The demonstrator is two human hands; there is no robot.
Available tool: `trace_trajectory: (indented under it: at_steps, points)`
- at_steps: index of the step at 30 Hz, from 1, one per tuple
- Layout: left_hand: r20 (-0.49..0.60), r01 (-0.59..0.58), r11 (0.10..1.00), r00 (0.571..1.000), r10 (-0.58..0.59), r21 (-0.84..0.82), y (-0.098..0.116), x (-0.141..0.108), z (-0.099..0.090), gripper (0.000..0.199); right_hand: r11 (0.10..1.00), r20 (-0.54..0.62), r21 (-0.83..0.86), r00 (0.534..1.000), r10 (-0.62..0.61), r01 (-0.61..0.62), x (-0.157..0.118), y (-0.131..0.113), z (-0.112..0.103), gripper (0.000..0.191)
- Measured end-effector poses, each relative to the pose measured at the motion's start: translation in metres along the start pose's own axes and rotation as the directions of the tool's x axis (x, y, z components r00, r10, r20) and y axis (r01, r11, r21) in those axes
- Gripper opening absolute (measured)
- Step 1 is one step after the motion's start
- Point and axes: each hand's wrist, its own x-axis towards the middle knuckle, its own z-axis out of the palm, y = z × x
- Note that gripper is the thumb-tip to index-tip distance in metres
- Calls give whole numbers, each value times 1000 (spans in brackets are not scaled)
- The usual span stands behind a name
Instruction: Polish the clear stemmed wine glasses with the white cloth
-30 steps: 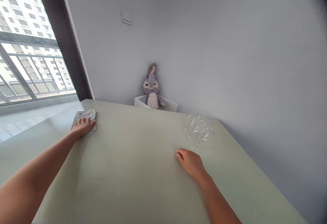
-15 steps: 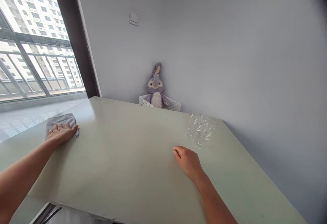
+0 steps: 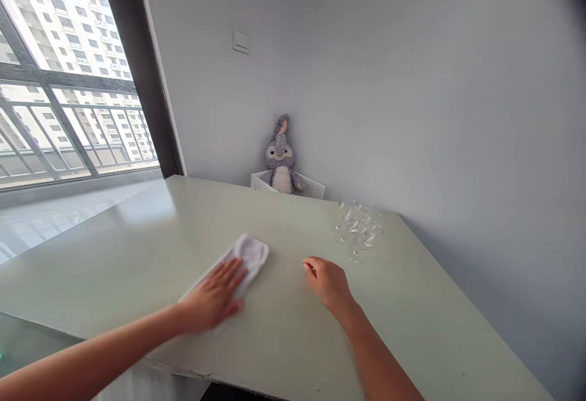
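Observation:
A light grey-white cloth [image 3: 253,253] lies on the pale green tabletop [image 3: 398,303], left of centre. On top of it my left hand [image 3: 213,297] rests flat, fingers spread and slightly blurred, covering part of the cloth. Right of the cloth, apart from it, my right hand [image 3: 327,280] rests on the table with its fingers curled in; nothing shows in them. Beyond the right hand stand several clear glasses [image 3: 358,227], grouped closely together near the back edge.
Behind the table's back edge, a purple plush toy [image 3: 281,160] sits in a white perforated basket [image 3: 314,188] in the wall corner. A wall switch [image 3: 240,39] is above to the left. A large window [image 3: 68,102] fills the far left.
My left hand has moved with the cloth from the table's far left toward the middle and nearer to me. My right hand has barely shifted.

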Motion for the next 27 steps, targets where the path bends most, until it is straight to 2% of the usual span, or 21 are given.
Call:
trace_trajectory:
  at_steps: [2, 4, 6, 8, 9, 11, 14, 17, 19, 21, 23, 27]
  points:
    - [7, -229, 971, 973, 230, -68, 44, 1, -7, 69, 1000, -53, 19, 999, 12, -11, 1, 0, -1, 27]
    - [32, -375, 919, 924, 381, -124, 75, 8, -12, 73, 998, -132, 65, 991, 27, -19, 2, 1, -3, 28]
    - [20, -442, 884, 893, 450, -152, 90, 25, -9, 75, 990, -225, 134, 972, 63, -33, 3, 2, -5, 30]
    - [17, -456, 873, 885, 465, -174, 91, 53, 1, 75, 978, -308, 204, 946, 106, -43, 3, 4, -8, 32]
    - [22, -442, 877, 891, 454, -188, 87, 71, 8, 74, 972, -339, 231, 933, 125, -47, 4, 5, -9, 32]
    - [26, -351, 908, 930, 366, -230, 76, 111, 21, 71, 964, -374, 262, 916, 149, -49, 4, 6, -11, 32]
    - [-11, -97, 936, 995, 99, -337, 54, 176, 34, 67, 963, -372, 266, 915, 153, -53, 5, 8, -8, 31]
    - [-54, -6, 938, 998, -13, -347, 39, 228, 36, 56, 972, -326, 227, 936, 136, -62, 7, 8, 2, 32]
    - [-60, 32, 937, 997, -56, -347, 36, 250, 37, 54, 980, -300, 188, 947, 120, -65, 9, 9, 11, 33]
    - [-55, 60, 934, 995, -85, -353, 42, 261, 40, 51, 985, -294, 163, 950, 106, -60, 10, 9, 17, 33]
    - [-53, 62, 930, 995, -87, -362, 53, 259, 44, 49, 984, -298, 165, 948, 110, -62, 10, 10, 18, 33]
    - [-66, 1, 922, 997, -29, -388, 87, 228, 52, 54, 974, -322, 210, 934, 152, -86, 10, 11, 10, 31]
